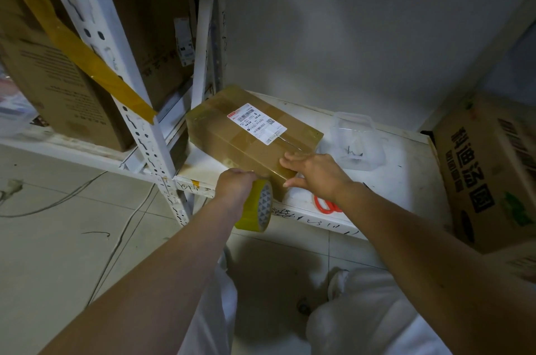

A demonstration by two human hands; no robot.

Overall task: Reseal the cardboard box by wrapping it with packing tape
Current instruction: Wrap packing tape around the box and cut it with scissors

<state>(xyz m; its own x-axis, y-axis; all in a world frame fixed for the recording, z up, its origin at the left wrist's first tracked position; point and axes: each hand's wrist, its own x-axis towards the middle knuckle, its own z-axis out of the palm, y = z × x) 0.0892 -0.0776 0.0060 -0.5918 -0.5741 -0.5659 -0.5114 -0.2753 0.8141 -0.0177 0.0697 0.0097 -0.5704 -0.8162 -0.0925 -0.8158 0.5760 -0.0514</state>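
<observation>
A brown cardboard box point(232, 134) with a white shipping label lies on a low white shelf point(400, 180), shiny tape over its top and sides. My left hand point(235, 183) grips a yellow roll of packing tape point(258, 206) at the box's near corner, below the shelf edge. My right hand point(316, 174) rests flat on the near right end of the box, fingers spread over the top and thumb down the end face.
A clear plastic tub point(356, 142) with screws stands right of the box. Orange scissor handles point(326, 205) lie under my right forearm. A large printed carton point(490, 169) stands at the right, white racking point(145, 128) with cartons at the left. Cables cross the tiled floor point(72, 224).
</observation>
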